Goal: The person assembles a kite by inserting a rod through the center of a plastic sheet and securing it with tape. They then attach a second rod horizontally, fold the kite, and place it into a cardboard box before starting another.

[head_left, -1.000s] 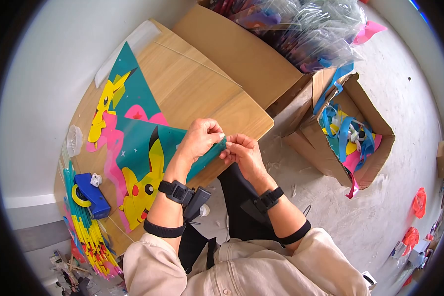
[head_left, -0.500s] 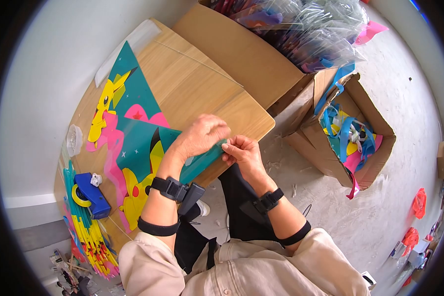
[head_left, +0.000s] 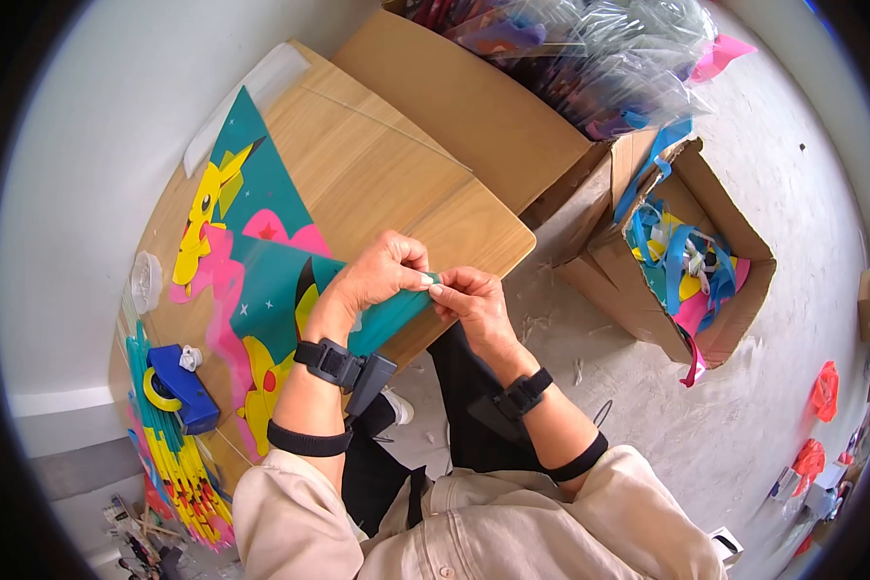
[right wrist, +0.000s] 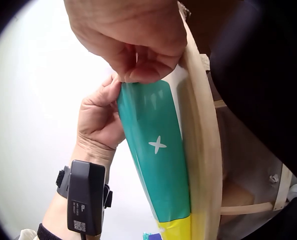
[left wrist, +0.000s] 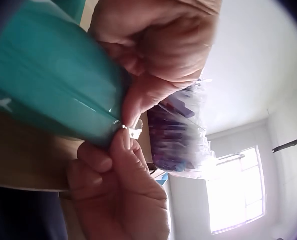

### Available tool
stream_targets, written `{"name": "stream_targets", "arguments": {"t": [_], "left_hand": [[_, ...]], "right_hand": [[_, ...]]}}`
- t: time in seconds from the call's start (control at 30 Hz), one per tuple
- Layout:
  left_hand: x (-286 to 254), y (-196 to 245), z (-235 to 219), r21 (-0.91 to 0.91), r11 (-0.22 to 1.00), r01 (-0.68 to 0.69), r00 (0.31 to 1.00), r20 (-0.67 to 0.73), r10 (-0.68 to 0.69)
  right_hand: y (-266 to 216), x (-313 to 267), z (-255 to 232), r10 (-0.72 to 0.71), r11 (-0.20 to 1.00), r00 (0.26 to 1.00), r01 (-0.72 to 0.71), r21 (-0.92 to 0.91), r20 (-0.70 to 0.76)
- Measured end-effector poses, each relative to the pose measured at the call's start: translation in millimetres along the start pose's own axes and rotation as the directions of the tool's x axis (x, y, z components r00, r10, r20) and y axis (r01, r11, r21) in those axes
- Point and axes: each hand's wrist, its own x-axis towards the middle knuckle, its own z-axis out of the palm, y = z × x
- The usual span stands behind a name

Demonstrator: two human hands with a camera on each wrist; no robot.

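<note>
Teal printed sheet (head_left: 278, 290): on wooden table (head_left: 396, 145), body at 9 o'clock from hands, corner at table edge. Left hand (head_left: 369, 275): thumb and fingers pinch corner. Right hand (head_left: 478, 307): pinching same corner, fingers curled. Small white piece (left wrist: 134, 133) at fingertips. Second sheet (head_left: 261, 174) at 10 o'clock, partly under first. Blue tape dispenser (head_left: 188, 391), 8 o'clock. Ribbon-filled carton (head_left: 734, 227), 3 o'clock.

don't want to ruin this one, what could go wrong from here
The left hand and right hand pinch the sheet only at its tip, so a hard pull might crease it. The small white piece by their fingers could slip loose. Near the table's edge, a released tip may droop over.
</note>
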Motion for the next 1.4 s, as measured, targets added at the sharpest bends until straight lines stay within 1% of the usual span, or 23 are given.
{"name": "stream_targets", "arguments": {"t": [0.1, 0.17, 0.2, 0.27, 0.4, 0.47, 0.5, 0.53, 0.67, 0.73, 0.77, 0.83, 0.93, 1.0, 1.03, 1.07, 1.13, 1.17, 1.2, 1.27, 1.3, 1.33, 1.4], "left_hand": [[-2, 3, 1, 0.015, 1.000, -0.019, 1.000, -0.013, 0.019], [-10, 10, -8, 0.264, 0.965, 0.013, 0.999, 0.043, -0.026], [-15, 12, -16, 0.266, 0.964, 0.012, 0.999, 0.043, -0.025], [-30, 16, -37, 0.597, 0.772, 0.218, 0.944, 0.071, -0.321], [-68, 39, -52, 0.662, 0.709, 0.243, 0.931, 0.047, -0.363], [-87, 54, -33, 0.634, 0.717, 0.289, 0.954, -0.128, -0.271], [-94, 54, -17, 0.737, 0.629, 0.250, 0.966, -0.235, -0.110], [-98, 47, 0, 0.778, 0.562, 0.281, 0.948, -0.315, -0.039], [-105, 43, 70, 0.756, 0.498, 0.425, 0.848, -0.525, 0.075], [-106, 35, 96, 0.793, 0.440, 0.422, 0.836, -0.528, 0.150], [-106, 31, 109, 0.790, 0.452, 0.415, 0.830, -0.532, 0.167], [-108, 28, 131, 0.797, 0.478, 0.368, 0.825, -0.517, 0.227], [-119, 26, 163, 0.702, 0.672, 0.236, 0.892, -0.432, 0.137], [-136, 20, 179, 0.741, 0.661, 0.117, 0.947, -0.284, 0.151], [-144, 29, 183, 0.719, 0.687, 0.105, 0.971, -0.223, 0.086], [-152, 39, 181, 0.721, 0.685, 0.109, 0.970, -0.227, 0.085], [-166, 70, 166, 0.717, 0.697, -0.001, 1.000, 0.008, -0.008], [-165, 89, 148, 0.616, 0.788, 0.001, 0.992, 0.101, -0.080], [-161, 93, 134, 0.528, 0.847, -0.067, 0.997, 0.059, 0.042], [-141, 102, 108, 0.640, 0.761, -0.104, 0.924, -0.221, 0.312], [-127, 103, 97, 0.633, 0.774, -0.035, 0.861, -0.374, 0.345], [-108, 91, 82, 0.649, 0.760, -0.035, 0.813, -0.424, 0.399], [-74, 59, 61, 0.679, 0.734, 0.011, 0.812, -0.435, 0.390]], "right_hand": [[2, 1, -2, -0.029, 1.000, 0.998, 0.029, -0.002, 0.053], [0, 2, -4, -0.049, 0.999, 0.995, 0.049, -0.001, 0.087], [-1, 3, -6, -0.051, 0.999, 0.992, 0.049, 0.016, 0.114], [-5, 5, -11, -0.058, 0.998, 0.988, 0.054, 0.035, 0.142], [-2, 13, -14, -0.049, 0.999, 0.985, 0.052, -0.015, 0.168], [-3, 13, -4, -0.057, 0.998, 0.989, 0.058, -0.007, 0.139], [-5, 10, 6, -0.078, 0.996, 0.997, 0.078, 0.042, -0.001], [-7, 7, 12, -0.090, 0.991, 0.986, 0.103, 0.089, -0.140], [-6, -14, 8, -0.077, 0.992, 0.963, 0.099, 0.077, -0.257], [-25, -33, 8, 0.181, 0.977, 0.971, -0.160, 0.140, -0.155], [-23, -33, 8, 0.243, 0.960, 0.958, -0.216, 0.176, -0.150], [-16, -33, 7, 0.210, 0.975, 0.962, -0.193, 0.106, -0.173], [2, -29, -2, 0.151, 0.989, 0.963, -0.147, 0.037, -0.222], [11, -25, -9, 0.082, 0.997, 0.967, -0.080, 0.019, -0.239], [12, -26, -9, 0.082, 0.997, 0.969, -0.080, 0.020, -0.234], [14, -26, -10, 0.056, 0.998, 0.975, -0.051, 0.027, -0.216], [12, -30, -8, 0.032, 0.999, 0.980, -0.025, 0.036, -0.197], [7, -35, -5, 0.023, 0.994, 0.990, -0.008, 0.108, -0.139], [4, -37, -3, 0.010, 0.984, 0.997, 0.005, 0.180, -0.080], [5, -39, -5, 0.022, 0.981, 0.999, -0.015, 0.195, -0.034], [5, -40, -5, 0.032, 0.977, 0.999, -0.034, 0.208, 0.011], [5, -41, -4, 0.032, 0.978, 0.999, -0.034, 0.208, 0.015], [2, -43, -3, -0.005, 0.979, 0.999, -0.006, 0.202, 0.051]]}}
